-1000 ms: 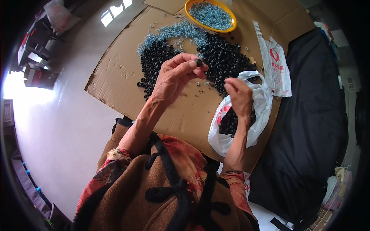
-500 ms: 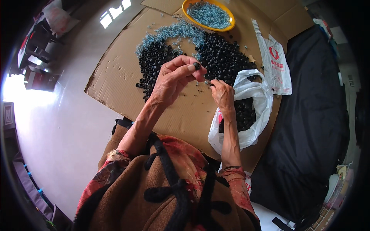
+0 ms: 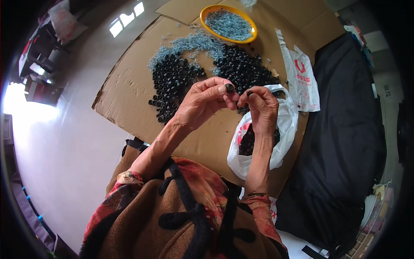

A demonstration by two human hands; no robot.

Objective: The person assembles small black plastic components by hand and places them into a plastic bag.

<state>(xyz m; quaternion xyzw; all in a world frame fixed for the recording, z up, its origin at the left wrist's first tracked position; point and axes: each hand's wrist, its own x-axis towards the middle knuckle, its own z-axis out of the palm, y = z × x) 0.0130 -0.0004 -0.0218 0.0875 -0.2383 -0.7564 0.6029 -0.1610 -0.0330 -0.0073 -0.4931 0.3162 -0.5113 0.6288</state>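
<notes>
Bowl [image 3: 235, 42] of silvery bits [image 3: 228, 24], bag [image 3: 290, 129] of caps [image 3: 246, 144]; left hand [image 3: 202, 103] pinching black cap [image 3: 229, 88], right hand [image 3: 264, 111] pinching dark piece [image 3: 249, 93]

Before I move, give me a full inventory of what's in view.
cardboard: one or more sheets, brown, centre
bowl: one, yellow, far side
metal bits: many, bluish silver, in the bowl and heaped before it
cap piles: two, black, mid-cardboard
open bag: one, white, right side, black caps inside
flat bag: one, white with red print, right edge
cover: one, black, far right
floor: one, grey, left
rim clutter: uncountable, blurred
vest: one, brown, bottom
sleeves: two, red-patterned, bottom
left grip: one, bare, centre, pinching one cap
right grip: one, bare, beside it, pinching one dark piece
</notes>
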